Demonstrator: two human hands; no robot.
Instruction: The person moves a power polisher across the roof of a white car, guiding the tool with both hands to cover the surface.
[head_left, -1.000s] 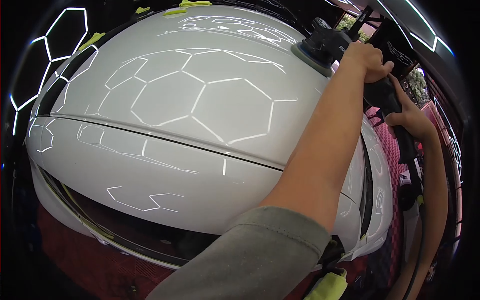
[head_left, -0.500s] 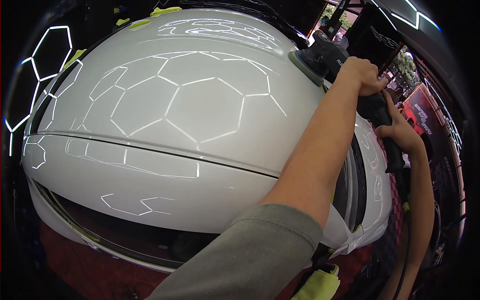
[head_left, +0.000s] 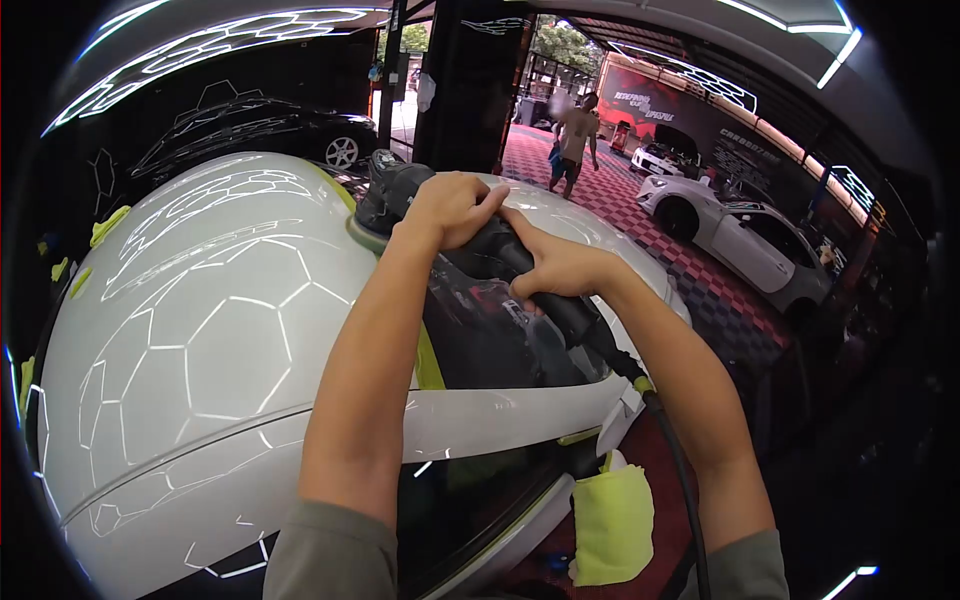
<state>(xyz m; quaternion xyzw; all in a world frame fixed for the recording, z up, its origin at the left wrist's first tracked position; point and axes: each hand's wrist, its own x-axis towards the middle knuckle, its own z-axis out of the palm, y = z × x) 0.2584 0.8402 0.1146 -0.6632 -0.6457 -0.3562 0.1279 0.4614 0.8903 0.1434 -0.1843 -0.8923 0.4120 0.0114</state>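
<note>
A black car polisher (head_left: 392,188) rests with its green pad (head_left: 362,236) on the front edge of the white car roof (head_left: 200,320), beside the windshield (head_left: 490,340). My left hand (head_left: 452,208) is closed over the polisher's body just behind its head. Farther back, my right hand (head_left: 565,265) wraps around the handle, thumb on the near side. From the handle's end a black power cord (head_left: 683,470) runs down past my right forearm. Yellow-green tape (head_left: 428,358) lines the roof edge by the glass.
A yellow-green cloth (head_left: 612,525) hangs over the side mirror. More such cloths (head_left: 108,226) lie along the roof's far side. A person (head_left: 575,140) walks on the checkered floor (head_left: 690,270). A silver car (head_left: 740,235) stands to the right, a black car (head_left: 250,135) behind.
My view has swung to the right, bringing the polisher nearer the middle and the shop floor into sight. Both hands keep their hold, and the pad remains at the roof's front edge.
</note>
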